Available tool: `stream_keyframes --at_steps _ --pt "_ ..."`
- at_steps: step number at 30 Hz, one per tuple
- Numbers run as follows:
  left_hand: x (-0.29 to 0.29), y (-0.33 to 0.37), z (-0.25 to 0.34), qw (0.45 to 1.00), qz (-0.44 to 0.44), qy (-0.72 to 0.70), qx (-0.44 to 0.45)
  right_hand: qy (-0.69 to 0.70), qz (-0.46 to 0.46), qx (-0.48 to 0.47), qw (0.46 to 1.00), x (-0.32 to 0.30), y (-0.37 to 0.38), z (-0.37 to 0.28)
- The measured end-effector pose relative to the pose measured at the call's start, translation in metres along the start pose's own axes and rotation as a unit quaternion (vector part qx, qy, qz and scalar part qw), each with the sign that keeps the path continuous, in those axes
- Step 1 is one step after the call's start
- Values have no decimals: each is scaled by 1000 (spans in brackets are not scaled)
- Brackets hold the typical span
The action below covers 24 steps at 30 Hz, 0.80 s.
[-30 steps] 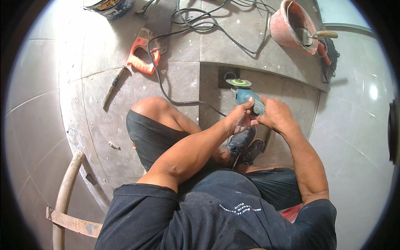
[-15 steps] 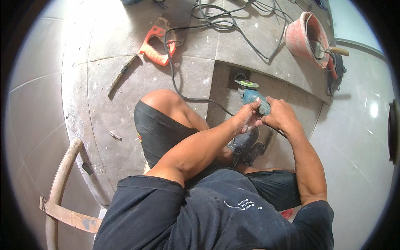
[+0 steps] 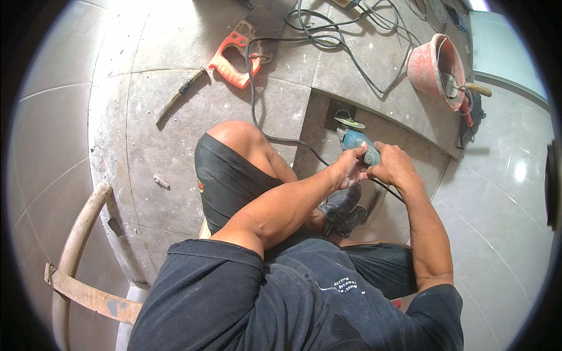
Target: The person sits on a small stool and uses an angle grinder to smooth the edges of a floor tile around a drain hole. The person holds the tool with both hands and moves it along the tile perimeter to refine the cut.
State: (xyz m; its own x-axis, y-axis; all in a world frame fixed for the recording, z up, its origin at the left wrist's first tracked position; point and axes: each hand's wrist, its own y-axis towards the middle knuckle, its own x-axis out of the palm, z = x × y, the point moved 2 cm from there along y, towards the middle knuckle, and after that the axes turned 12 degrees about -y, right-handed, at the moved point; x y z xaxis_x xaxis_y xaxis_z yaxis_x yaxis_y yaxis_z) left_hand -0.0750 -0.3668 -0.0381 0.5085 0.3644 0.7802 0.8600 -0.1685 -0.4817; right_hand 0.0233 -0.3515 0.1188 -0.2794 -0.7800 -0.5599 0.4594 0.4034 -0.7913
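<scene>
Presently, fingers of left hand [image 3: 349,168] and right hand [image 3: 393,168] clamped on near end of blue handheld grinder [image 3: 355,140], held over sunken grey floor [image 3: 407,145]; long axis slants far-left, yellow-green round disc [image 3: 350,123] farthest.

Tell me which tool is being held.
The teal angle grinder, in the left hand and right hand; the orange-handled saw and slim brown tool lie untouched.

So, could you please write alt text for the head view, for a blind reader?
A teal angle grinder is held by a bare left hand and right hand over a recess in a grey tiled floor. Nearby lie an orange-handled saw and black cable.
</scene>
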Motion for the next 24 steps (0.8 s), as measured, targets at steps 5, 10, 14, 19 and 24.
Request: stream_keyframes --at_steps 5,10,14,19,24 --pt "-1 -2 2 1000 6 -15 4 -9 -6 6 1000 -2 0 -6" --pt "-7 1 3 1000 26 -1 0 -18 2 6 1000 1 2 -7" --pt "1 -9 5 999 34 36 10 -15 -1 7 1000 9 9 -3" --pt "-4 7 5 1000 12 16 2 -17 -23 9 1000 11 20 6" --pt "3 11 -2 1000 -8 1 -5 -40 -20 16 999 4 12 10"
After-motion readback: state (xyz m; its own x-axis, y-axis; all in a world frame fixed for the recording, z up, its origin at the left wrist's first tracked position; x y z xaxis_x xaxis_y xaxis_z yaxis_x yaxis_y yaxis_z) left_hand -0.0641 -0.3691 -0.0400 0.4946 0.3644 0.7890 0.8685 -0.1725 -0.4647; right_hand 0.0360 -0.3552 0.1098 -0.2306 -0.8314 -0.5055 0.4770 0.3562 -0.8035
